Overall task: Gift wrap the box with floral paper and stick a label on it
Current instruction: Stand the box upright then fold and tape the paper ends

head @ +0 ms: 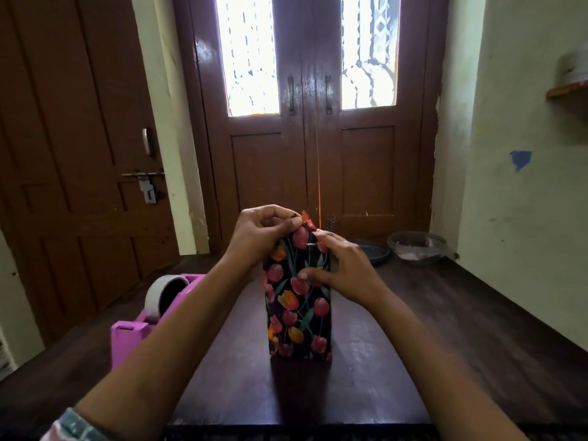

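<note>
Fingers (281, 215) of our left hand (257, 233) pinch the paper flap (307, 218) atop the tulip-wrapped box (299, 313), which stands upright on the table (429, 329), while our right hand (345, 270) grips its upper part, thumb on the front, the pink tape dispenser (135, 334) well left.

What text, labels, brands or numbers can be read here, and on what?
None readable.
wrapped box: tulip print only, no label visible on the side shown.
tape dispenser: no brand legible.
wall shelf items: too blurred to tell.
</note>
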`<act>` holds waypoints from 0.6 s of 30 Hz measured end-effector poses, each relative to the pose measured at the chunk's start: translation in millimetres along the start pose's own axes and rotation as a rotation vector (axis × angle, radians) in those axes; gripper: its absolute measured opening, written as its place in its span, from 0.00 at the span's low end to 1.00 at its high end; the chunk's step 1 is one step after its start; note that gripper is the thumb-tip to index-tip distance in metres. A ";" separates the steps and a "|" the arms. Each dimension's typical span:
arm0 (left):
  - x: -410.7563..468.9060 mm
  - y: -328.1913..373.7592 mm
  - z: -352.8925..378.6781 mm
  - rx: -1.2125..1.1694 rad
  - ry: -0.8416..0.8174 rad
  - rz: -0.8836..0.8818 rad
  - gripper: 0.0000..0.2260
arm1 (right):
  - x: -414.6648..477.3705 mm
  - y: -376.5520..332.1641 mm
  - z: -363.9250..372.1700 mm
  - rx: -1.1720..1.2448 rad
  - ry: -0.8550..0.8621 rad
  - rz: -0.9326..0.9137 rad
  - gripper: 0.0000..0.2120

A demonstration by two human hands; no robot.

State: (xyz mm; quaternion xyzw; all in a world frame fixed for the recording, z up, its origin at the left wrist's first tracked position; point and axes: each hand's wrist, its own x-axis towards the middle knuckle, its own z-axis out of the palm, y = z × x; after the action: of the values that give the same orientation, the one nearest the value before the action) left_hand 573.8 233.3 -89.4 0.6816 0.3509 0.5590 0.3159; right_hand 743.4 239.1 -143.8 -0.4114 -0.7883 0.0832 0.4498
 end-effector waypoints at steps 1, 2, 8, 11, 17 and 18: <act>0.1 0.8 0.3 0.010 -0.004 -0.004 0.04 | 0.2 0.3 -1.2 0.008 -0.014 0.003 0.33; 0.2 2.0 0.1 0.035 -0.019 -0.002 0.04 | -0.2 -0.2 -3.4 0.020 -0.027 0.003 0.33; 8.0 10.0 -14.2 0.306 -0.158 0.117 0.06 | -1.9 -8.6 -12.3 0.223 -0.110 0.059 0.28; 11.7 11.3 -20.0 0.335 -0.218 0.131 0.07 | 1.9 -13.8 -6.8 0.288 0.031 0.110 0.24; 18.2 7.2 -25.4 0.268 -0.277 -0.017 0.06 | 8.2 -22.4 -4.0 0.458 0.061 0.175 0.11; 19.2 6.8 -25.8 0.262 -0.278 -0.036 0.05 | 9.2 -22.8 -4.4 0.457 0.060 0.187 0.12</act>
State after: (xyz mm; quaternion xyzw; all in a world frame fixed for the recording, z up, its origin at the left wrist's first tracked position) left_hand 551.8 246.5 -68.9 0.7811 0.3860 0.4031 0.2800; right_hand 731.4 230.0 -123.9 -0.3726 -0.6937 0.2883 0.5448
